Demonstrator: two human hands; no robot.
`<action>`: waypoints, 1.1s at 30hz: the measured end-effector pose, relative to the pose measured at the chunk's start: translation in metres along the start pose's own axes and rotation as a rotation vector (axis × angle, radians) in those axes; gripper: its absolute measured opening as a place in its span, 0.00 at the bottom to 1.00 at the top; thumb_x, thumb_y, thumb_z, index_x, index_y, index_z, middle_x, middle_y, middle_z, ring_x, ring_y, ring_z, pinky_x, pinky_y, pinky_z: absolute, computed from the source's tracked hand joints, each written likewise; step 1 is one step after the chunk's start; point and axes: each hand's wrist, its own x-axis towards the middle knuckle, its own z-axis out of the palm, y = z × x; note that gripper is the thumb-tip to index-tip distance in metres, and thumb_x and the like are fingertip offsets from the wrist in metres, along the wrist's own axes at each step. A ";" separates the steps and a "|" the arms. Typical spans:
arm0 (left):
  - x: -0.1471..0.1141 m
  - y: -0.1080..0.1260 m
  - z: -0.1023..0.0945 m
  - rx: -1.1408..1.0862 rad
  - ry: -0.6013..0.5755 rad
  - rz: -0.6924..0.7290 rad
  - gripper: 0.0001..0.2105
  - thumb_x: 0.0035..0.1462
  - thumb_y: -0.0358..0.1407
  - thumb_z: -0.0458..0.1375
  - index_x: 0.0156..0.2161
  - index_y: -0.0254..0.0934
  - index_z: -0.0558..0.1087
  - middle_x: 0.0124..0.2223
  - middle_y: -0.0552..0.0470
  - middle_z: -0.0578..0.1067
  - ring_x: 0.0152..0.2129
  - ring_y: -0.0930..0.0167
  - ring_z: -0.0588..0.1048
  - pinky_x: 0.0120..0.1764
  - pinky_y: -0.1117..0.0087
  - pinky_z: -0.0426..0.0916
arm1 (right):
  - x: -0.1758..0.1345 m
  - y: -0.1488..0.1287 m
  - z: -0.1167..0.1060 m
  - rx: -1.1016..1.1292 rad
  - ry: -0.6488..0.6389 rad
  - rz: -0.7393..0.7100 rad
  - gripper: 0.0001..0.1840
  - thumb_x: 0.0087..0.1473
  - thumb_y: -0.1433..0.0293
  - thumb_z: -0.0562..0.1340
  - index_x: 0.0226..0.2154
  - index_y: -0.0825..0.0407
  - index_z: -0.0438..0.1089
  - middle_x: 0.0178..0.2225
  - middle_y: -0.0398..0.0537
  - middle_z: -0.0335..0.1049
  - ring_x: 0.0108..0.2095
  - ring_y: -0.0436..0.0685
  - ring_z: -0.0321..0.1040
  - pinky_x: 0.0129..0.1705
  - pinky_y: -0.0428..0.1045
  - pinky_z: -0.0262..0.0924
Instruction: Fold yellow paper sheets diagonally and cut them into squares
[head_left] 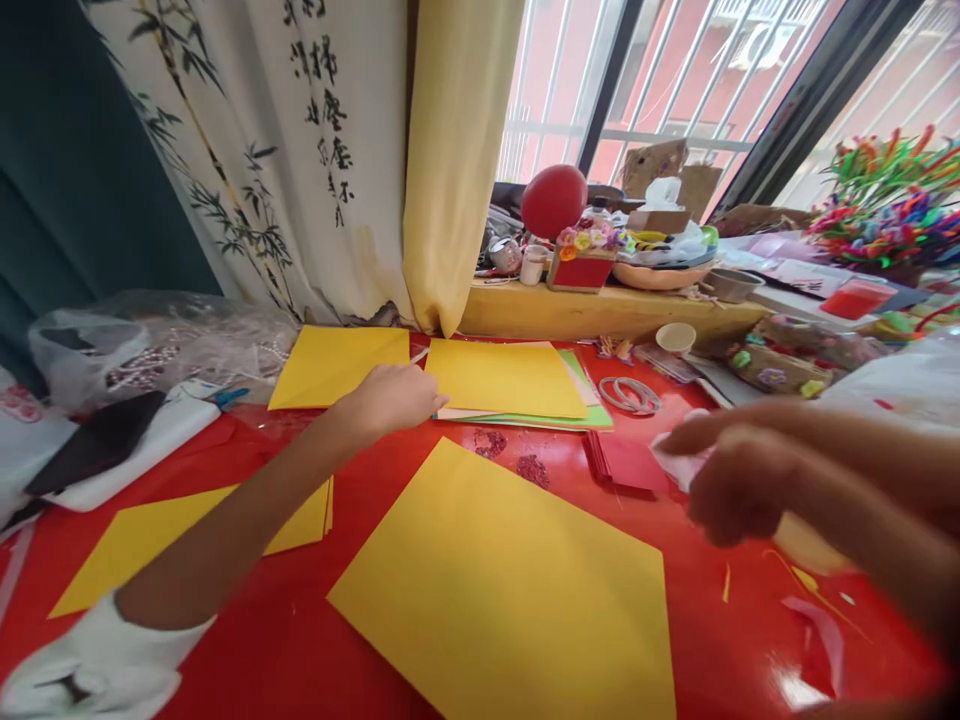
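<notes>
My left hand [397, 398] is closed, knuckles up, beside the near left corner of a yellow paper stack [502, 378] with pink and green sheets under it. A thin white tip [420, 355] shows just beyond the fist; what the fingers hold is hidden. At the right, my right hand [742, 490] is smeared by motion, its fingers bent downward near a pale crumpled piece [684, 465]. Another blurred forearm or hand overlaps it, and I cannot tell whose it is. A large yellow sheet [517, 590] lies in front of me.
More yellow sheets lie at the far left [341, 365] and under my left forearm [165, 530]. Red paper pieces [626, 462], a coiled ring [630, 396] and a paper cup [676, 338] are on the red table. Plastic bags [150, 340] crowd the left; the windowsill holds a red balloon [553, 201].
</notes>
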 end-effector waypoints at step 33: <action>-0.124 0.008 0.060 -1.519 -0.467 -0.038 0.26 0.54 0.44 0.57 0.55 0.37 0.56 0.38 0.48 0.74 0.20 0.73 0.74 0.23 0.72 0.67 | -0.017 0.102 0.124 -0.144 -0.197 0.005 0.25 0.53 0.72 0.59 0.54 0.53 0.64 0.64 0.60 0.42 0.64 0.69 0.36 0.61 0.66 0.42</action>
